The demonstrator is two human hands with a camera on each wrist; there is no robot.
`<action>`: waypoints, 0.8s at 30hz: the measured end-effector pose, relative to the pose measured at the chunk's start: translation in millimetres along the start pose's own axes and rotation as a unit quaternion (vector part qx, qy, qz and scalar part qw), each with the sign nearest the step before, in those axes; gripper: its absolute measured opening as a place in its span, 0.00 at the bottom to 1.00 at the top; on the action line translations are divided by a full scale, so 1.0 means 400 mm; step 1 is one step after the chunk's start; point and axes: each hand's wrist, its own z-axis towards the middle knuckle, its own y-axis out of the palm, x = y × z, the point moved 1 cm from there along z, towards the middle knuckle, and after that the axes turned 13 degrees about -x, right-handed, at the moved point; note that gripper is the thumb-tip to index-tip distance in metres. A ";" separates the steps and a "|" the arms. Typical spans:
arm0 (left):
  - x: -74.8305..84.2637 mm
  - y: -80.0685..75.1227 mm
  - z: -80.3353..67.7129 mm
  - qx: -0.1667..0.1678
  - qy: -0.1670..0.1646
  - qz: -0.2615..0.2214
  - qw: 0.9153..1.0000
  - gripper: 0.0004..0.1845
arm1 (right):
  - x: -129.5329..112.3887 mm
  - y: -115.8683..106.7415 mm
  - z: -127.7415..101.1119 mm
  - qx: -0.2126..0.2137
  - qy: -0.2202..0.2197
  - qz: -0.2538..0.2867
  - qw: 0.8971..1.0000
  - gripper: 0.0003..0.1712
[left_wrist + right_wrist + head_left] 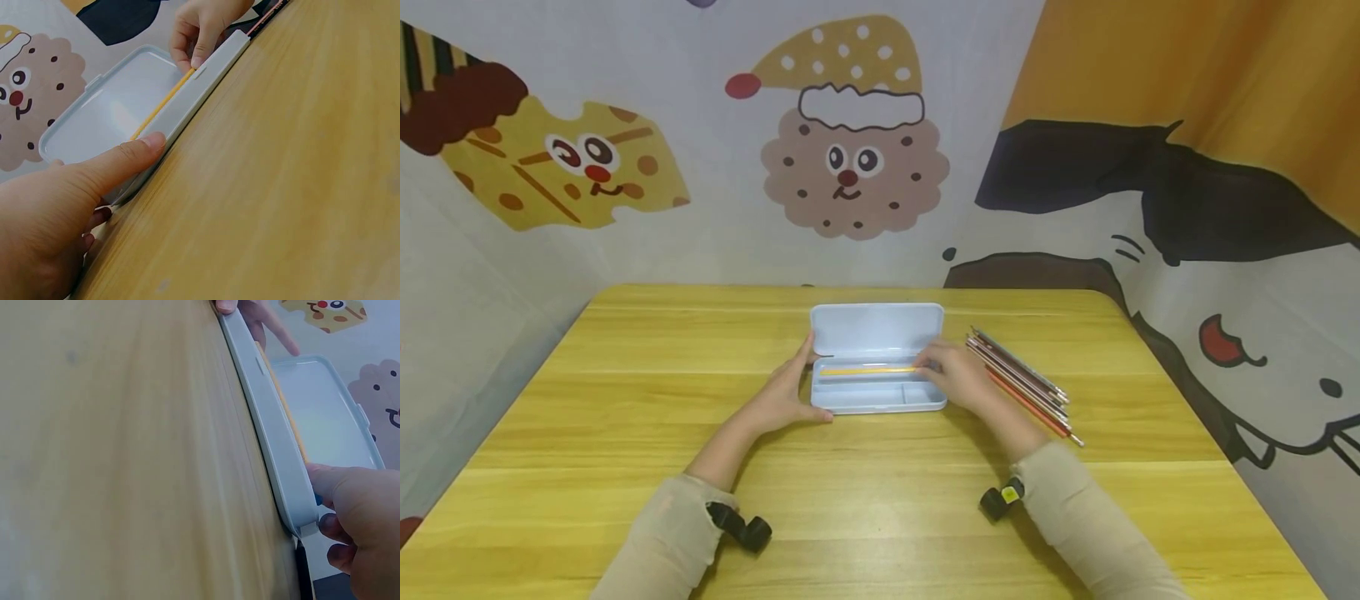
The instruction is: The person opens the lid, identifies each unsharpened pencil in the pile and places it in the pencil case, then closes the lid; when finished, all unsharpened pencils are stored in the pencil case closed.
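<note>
Presently: right grip, nearly closed, pinches one slim yellow pencil, lengthwise along rear compartment of one pale-blue rectangular lidded case; left grip, part-spread, holds case's left end; assorted slim brown-and-red pencils, right; yellow wood-grain surface, roomy in front.

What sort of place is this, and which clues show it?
Probably an indoor tabletop workspace, perhaps a study corner: a wood-grain table, a cartoon-printed backdrop, and an open pencil case beside loose pencils.
</note>
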 end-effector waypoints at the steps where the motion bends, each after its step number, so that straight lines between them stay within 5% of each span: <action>1: 0.000 0.000 0.000 0.001 0.002 0.001 1.000 0.76 | 0.000 0.002 0.002 -0.001 0.000 -0.001 1.000 0.03; 24: 0.003 -0.002 -0.001 -0.007 -0.014 -0.003 1.000 0.74 | -0.005 -0.009 0.007 -0.054 0.033 -0.006 0.998 0.05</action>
